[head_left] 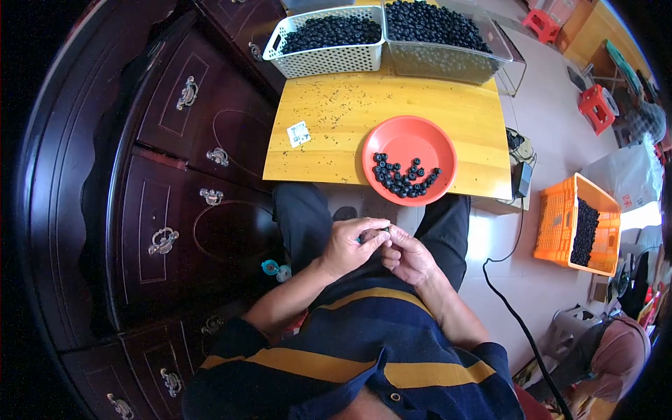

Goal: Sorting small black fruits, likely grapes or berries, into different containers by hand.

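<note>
My left hand (344,249) and my right hand (411,260) meet above my lap, close in front of the table edge. Both are closed, with thumbs and fingertips pressed together around something small. A sliver of green shows between the fingertips and a bit of teal by the left fingers; the rest is hidden. Just beyond the hands, a red round plate (400,133) sits on the table's near edge. Several small black ring-like parts (404,183), with holes in their middles, lie in its nearer half.
On the yellow wooden table (318,157) lie dark crumbs and a small white packet (298,134). A white perforated basket (325,61) and a clear bin (448,61) hold black parts behind. Dark drawers (175,231) stand left; an orange crate (556,224) and black cable (505,301) are right.
</note>
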Tool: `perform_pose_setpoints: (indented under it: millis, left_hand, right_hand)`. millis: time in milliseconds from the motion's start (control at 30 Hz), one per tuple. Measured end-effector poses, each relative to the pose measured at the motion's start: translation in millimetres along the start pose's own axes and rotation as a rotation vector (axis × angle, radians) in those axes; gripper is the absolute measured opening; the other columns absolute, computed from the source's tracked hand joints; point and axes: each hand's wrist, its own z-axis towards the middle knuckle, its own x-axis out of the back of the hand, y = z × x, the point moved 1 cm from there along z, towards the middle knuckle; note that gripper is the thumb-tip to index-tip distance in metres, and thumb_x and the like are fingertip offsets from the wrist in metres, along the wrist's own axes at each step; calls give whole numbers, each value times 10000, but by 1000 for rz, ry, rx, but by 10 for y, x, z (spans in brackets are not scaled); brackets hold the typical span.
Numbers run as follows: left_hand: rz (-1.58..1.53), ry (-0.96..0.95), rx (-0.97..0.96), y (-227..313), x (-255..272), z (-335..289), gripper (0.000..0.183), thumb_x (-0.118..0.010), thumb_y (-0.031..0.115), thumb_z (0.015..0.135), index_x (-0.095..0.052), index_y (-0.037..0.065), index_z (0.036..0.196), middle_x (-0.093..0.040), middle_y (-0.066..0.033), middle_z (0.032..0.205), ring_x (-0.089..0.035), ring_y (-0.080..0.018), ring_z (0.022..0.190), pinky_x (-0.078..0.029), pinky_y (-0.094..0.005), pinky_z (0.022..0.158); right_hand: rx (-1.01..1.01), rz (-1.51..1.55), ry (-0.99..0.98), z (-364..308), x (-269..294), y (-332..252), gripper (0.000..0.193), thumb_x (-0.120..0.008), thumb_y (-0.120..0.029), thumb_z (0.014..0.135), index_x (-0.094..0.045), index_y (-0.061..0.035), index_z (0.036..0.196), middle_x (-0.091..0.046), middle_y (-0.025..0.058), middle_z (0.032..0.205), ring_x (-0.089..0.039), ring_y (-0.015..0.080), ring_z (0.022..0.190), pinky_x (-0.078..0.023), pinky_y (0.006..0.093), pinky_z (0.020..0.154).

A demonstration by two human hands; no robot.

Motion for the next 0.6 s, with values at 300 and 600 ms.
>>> perform_pose_setpoints:
  millis: [300,600]
  left_hand:
    - [40,43,3,-57,-8,-3,116,-764,26,852,-725,39,960,-703,-9,705,-528,-34,567,-427,-228,516]
    - [69,-110,70,-77,178,93,302,-834,240,820,-621,46,910,-647,-79,698,-604,-164,576,-462,-322,538]
  right_hand:
    - [72,-99,93,-23,-120,-13,220,-588,-313,1028,-613,-95,1024,-568,-34,817,-422,59,598,-343,198,515]
    - [132,-234,4,-18,-146,-83,209,-624,-285,1011,-617,-91,1087,-572,-31,814,-416,43,582,-332,172,511]
